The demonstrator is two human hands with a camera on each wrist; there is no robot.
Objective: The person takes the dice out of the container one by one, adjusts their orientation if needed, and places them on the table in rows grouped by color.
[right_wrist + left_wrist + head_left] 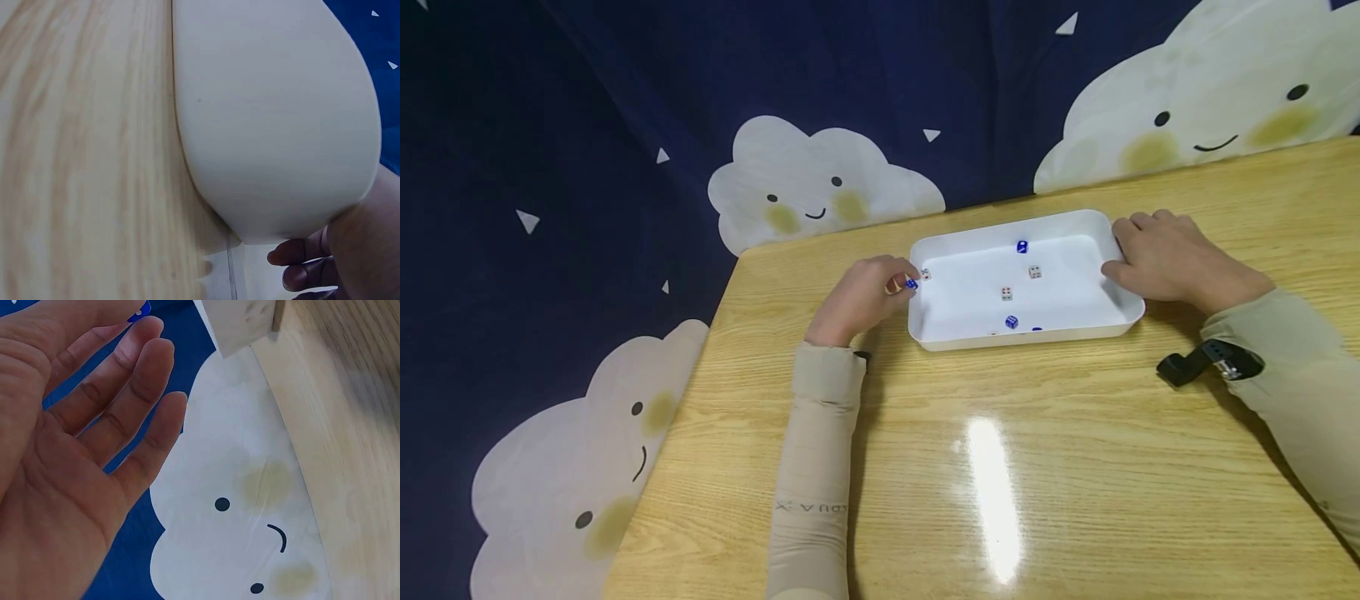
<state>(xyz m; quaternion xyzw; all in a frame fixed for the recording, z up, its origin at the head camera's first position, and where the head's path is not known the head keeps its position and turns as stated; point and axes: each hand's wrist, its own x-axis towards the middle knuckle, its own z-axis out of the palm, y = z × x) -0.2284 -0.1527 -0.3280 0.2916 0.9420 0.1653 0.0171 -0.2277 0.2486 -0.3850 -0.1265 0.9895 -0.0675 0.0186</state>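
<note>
The two hands are apart: the left hand (859, 296) pinches one blue die (912, 284) just at the left short side of the white tray (1075, 287), while the right hand (1168, 257) grips the tray's opposite end. In this tray, on the wooden table (917, 458), lie white dice (1035, 272) and other blue dice (1022, 247).

Passage over the near tabletop (925, 450), but tray walls (1037, 337) around several dice (1035, 272).

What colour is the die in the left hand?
The die is blue, seen best in the head view.
</note>
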